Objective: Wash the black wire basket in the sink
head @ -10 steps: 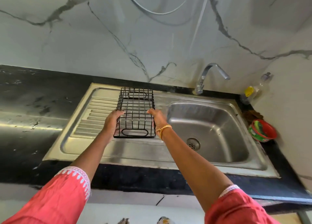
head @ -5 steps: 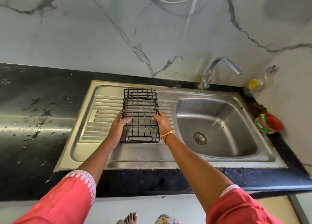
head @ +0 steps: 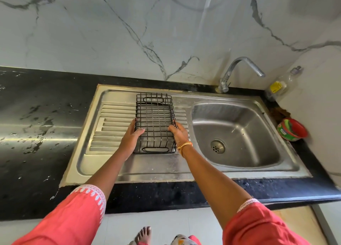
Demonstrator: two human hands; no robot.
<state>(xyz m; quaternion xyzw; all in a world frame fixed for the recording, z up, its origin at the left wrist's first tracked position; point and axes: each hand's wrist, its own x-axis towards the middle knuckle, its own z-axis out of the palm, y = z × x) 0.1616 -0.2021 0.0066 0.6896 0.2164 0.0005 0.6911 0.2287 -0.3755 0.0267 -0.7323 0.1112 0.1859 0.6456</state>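
Black wire basket [head: 154, 122] sits upright over the ribbed drainboard [head: 114, 126] of the steel sink [head: 166, 172], left of the basin [head: 238, 134], and nothing lies inside it. The left hand [head: 130, 140] grasps its left long side and the right hand [head: 180, 134] its right long side, fingers curled on the wires. The basin holds only its drain strainer [head: 218, 146]. At the far right corner, a red bowl [head: 292, 129] holds something green, near a clear bottle [head: 281, 85].
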